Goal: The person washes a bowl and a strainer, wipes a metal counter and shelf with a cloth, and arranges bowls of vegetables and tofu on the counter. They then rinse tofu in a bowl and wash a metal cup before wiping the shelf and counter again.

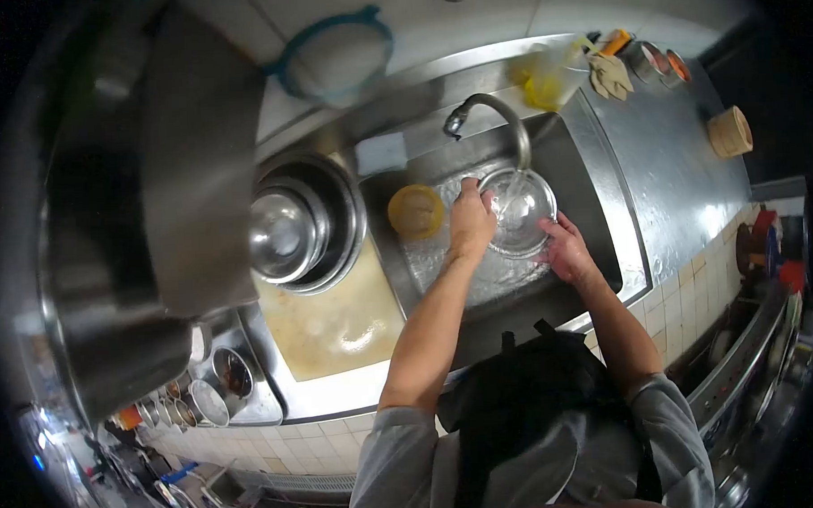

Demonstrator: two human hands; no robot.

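I look down into a steel sink [603, 238]. A clear glass bowl [519, 211] sits in the sink, right under the bent tap [491, 117]. Water runs down from the tap into the bowl.

My left hand [471, 223] is on the left edge of the bowl. Its fingers curl over the rim, and they look like they pinch it. My right hand [567, 248] is at the low right edge of the bowl. Its fingers are spread a bit and touch the bowl's side. So the bowl lies between my two hands, just past my fingers, away from my body. Both hands are about as near to it. The bowl is round, so it has no long side. It is tipped a little toward me.

A yellow round thing [415, 211], maybe a lid or a small bowl, lies in the sink just left of my left hand. It does not touch the hand.

To the left, a second basin holds stacked steel bowls [285, 231]. In front of them the tabletop [337, 319] is wet with brown water. On the right tabletop, well apart from my hands, I see a small bamboo steamer basket [730, 132], gloves [611, 75] and a yellow bag [544, 83].

A blue ring [332, 55] hangs on the wall tiles.

I can read no words or brand names anywhere.
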